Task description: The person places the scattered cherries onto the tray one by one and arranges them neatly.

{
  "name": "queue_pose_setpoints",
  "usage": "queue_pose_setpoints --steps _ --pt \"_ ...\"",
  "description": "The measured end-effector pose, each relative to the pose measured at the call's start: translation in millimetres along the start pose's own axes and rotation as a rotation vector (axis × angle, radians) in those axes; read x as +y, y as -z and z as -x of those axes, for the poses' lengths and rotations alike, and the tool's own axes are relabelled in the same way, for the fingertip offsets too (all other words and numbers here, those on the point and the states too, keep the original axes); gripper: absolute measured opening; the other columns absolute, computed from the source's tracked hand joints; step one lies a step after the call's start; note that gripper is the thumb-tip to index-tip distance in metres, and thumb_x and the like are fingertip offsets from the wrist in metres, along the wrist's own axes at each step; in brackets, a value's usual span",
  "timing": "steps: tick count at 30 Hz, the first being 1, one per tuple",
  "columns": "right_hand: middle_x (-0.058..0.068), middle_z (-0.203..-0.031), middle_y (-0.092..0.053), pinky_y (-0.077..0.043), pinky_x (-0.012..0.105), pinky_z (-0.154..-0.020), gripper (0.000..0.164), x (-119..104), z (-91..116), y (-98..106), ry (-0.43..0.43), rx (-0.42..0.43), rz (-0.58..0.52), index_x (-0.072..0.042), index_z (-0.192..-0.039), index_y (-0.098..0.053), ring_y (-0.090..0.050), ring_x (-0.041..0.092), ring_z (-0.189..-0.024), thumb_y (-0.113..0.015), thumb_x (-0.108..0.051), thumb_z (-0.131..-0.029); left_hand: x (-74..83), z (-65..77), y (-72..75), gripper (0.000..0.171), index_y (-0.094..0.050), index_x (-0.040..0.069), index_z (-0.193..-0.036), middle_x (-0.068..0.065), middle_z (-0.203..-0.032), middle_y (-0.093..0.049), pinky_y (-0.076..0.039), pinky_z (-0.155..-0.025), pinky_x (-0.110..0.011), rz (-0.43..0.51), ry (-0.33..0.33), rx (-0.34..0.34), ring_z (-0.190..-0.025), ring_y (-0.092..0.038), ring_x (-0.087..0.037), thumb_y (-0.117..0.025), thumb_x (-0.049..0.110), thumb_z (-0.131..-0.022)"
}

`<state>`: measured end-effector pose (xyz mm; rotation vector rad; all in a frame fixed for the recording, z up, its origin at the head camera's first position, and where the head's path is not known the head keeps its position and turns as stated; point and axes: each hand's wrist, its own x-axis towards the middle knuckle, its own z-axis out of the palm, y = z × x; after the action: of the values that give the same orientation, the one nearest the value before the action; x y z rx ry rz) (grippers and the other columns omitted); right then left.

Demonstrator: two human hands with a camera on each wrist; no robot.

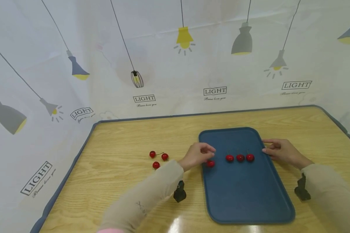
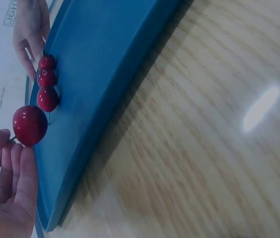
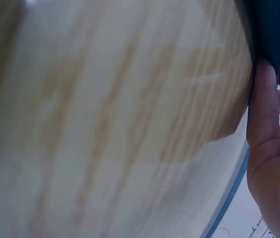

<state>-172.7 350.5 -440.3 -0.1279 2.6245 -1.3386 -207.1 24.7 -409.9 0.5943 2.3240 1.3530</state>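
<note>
**Left grip (image 1: pixel 196 156) pinches a cherry (image 1: pixel 210 163) by its stem (image 2: pixel 12 140)**

Head: the held cherry appears over the blue tray (image 1: pixel 245 197) at ten o'clock. Three row cherries (image 1: pixel 240 158) lie toward twelve; three loose cherries (image 1: pixel 164 157) sit on the counter (image 1: pixel 122 194), off the tray at nine.

Left wrist: thumb and fingertips pinch the stem at nine o'clock.

Right wrist: at three o'clock the right grip (image 3: pixel 276 153) touches the tray's edge; I cannot tell whether it pinches.

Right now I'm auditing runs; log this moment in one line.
left hand: holds one cherry over tray | right hand: touches tray | tray: three cherries | table: three more cherries
</note>
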Motion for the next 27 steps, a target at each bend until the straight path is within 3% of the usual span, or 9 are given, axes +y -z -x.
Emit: queue_pose_setpoints --steps 13,27 --pt "0.016 -0.091 -0.060 -0.051 0.027 -0.064 0.056 2.3 -1.6 -0.2 0.000 0.004 0.017 0.011 -0.129 -0.035 -0.059 0.008 -0.075 -0.057 -0.018 -0.087 -0.3 -26.0 -16.7 0.013 -0.066 0.004 -0.094 -0.001 -0.075 -0.060 -0.045 -0.054 -0.019 -0.054 0.022 0.080 -0.058 -0.054 -0.008 -0.062 0.009 -0.082" --pt "0.015 -0.091 -0.060 -0.051 0.027 -0.064 0.058 6.6 -1.4 0.1 0.019 -0.001 -0.008 0.010 -0.130 -0.035 -0.059 0.008 -0.076 -0.058 -0.022 -0.087 -5.0 -37.6 -28.5 0.012 -0.069 0.006 -0.090 -0.001 -0.074 -0.063 -0.043 -0.059 -0.018 -0.131 0.064 0.159 -0.067 -0.053 -0.008 -0.065 0.011 -0.079"
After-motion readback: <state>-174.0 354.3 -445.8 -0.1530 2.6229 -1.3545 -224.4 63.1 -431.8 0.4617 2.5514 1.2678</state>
